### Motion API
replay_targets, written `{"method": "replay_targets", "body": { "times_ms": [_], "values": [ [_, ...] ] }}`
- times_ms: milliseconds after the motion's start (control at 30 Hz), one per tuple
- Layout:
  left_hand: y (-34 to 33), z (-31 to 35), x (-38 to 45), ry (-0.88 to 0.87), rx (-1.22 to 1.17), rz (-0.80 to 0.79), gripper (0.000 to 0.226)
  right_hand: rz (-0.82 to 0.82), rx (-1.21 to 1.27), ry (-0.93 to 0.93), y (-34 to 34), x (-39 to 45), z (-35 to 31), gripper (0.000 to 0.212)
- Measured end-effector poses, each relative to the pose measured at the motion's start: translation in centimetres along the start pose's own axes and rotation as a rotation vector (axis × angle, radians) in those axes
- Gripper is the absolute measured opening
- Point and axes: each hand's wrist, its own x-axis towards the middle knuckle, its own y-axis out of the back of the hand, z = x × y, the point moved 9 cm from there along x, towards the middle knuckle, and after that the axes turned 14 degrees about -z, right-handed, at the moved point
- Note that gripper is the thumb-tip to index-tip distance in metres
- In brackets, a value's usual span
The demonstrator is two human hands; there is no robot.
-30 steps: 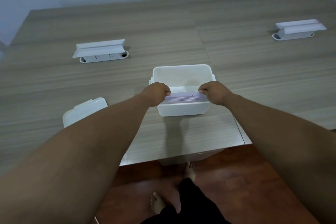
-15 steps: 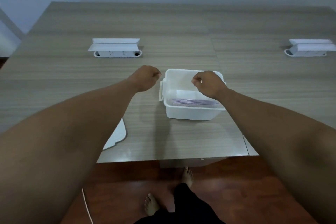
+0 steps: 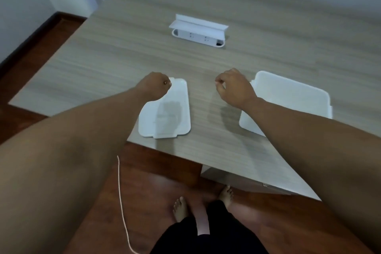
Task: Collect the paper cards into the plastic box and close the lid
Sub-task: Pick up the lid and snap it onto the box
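The white plastic box (image 3: 288, 97) stands on the wooden table at the right, partly hidden behind my right forearm; the cards inside cannot be seen from here. Its flat white lid (image 3: 171, 117) lies on the table near the front edge, left of the box. My left hand (image 3: 155, 88) hovers over the lid's far left corner with fingers curled, holding nothing. My right hand (image 3: 233, 87) hangs between lid and box, fingers loosely curled, also empty.
A white socket unit with a raised flap (image 3: 199, 31) sits farther back on the table (image 3: 103, 68). The table's front edge runs diagonally just below the lid. My bare feet and a thin white cord (image 3: 122, 202) are on the wooden floor.
Both hands let go of the cards and left the box. The view swung left, bringing the lid to the centre. My left hand moved over the lid; my right hand moved left of the box.
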Motion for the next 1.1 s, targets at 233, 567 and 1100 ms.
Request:
{"method": "replay_targets", "body": {
  "times_ms": [233,567,1100],
  "values": [
    [-3.6,-10.3,-2.3,0.314,-0.053,0.071,0.032,-0.193,0.045,-0.028,-9.5,3.6,-3.9,0.027],
    [-12.1,-15.8,-4.0,0.524,-0.417,0.102,0.032,-0.32,0.624,-0.653,-21.2,2.7,-1.5,0.004],
    [0.0,-2.0,-1.6,0.094,-0.208,0.246,0.049,0.073,1.247,-0.762,-5.8,2.0,3.7,0.027]
  ]
}}
